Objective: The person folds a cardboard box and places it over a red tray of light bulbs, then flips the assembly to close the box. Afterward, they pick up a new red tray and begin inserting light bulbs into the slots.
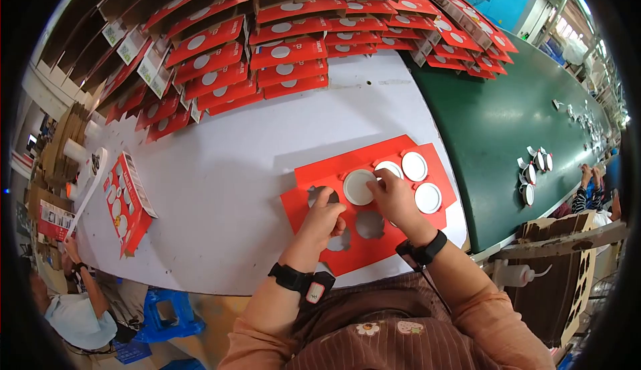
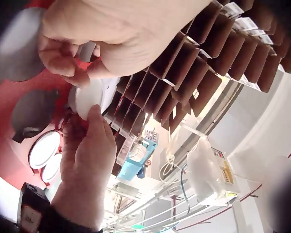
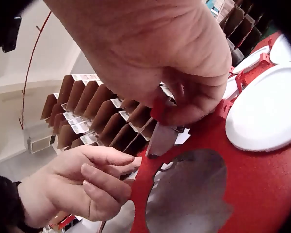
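A red card sheet (image 1: 314, 170) with round cut-outs lies on the white table in front of me. White round discs with raised rims sit in several cut-outs, one of them large in the right wrist view (image 3: 266, 109). My right hand (image 1: 399, 200) pinches a white disc (image 1: 359, 187) near its edge, where a red tab shows; the disc is tilted on edge in the right wrist view. At the left part of the sheet, my left hand (image 1: 319, 223) has fingers and thumb on the card beside an open cut-out (image 3: 186, 194). The left fingertips are partly hidden behind the card.
Red printed boxes (image 1: 287, 53) are stacked high along the table's back. One red box (image 1: 127, 203) stands at the left. On the green table (image 1: 494, 130) at right are several white-rimmed cups (image 1: 527, 193). Other people sit at left and far right.
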